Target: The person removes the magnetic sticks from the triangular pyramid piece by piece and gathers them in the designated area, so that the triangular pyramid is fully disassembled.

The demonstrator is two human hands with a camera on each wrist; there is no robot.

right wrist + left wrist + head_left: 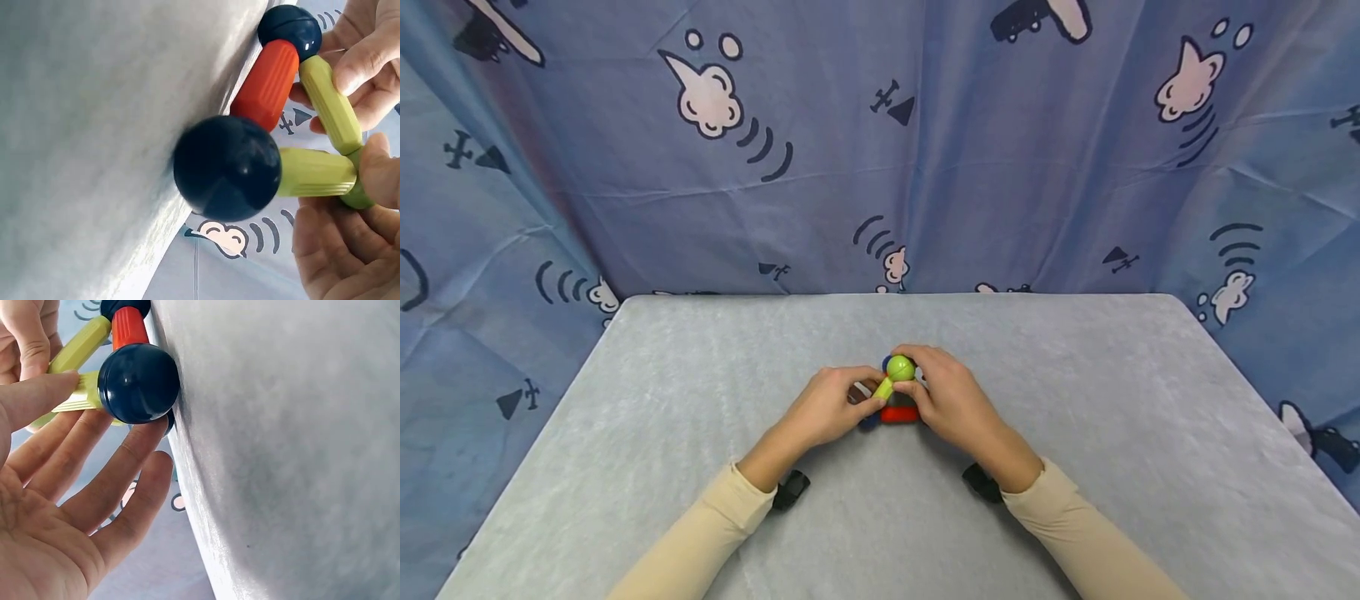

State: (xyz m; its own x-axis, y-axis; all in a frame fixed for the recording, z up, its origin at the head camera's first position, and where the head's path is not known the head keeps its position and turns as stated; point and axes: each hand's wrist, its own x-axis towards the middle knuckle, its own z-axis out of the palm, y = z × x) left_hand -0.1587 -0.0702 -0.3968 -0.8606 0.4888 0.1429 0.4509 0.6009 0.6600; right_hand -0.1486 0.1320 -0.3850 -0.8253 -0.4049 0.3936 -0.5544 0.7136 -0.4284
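Observation:
Between the two hands a small frame of balls and ribbed rods stands on the table. A red rod (265, 84) lies low, joining two dark blue balls (227, 167). Yellow-green rods (330, 103) slant up from the blue balls to a green ball (901, 367) at the top. With thumb and fingers my left hand (831, 404) pinches one yellow-green rod, its other fingers spread beside a blue ball (139, 383). From the right, my right hand (951, 396) grips the green ball between thumb and fingers. Both hands partly hide the frame's far side.
A pale grey cloth covers the table (1060, 375). Behind its back edge hangs a blue patterned curtain (835, 150). Dark wrist cameras (792, 490) sit under both forearms, close to the tabletop.

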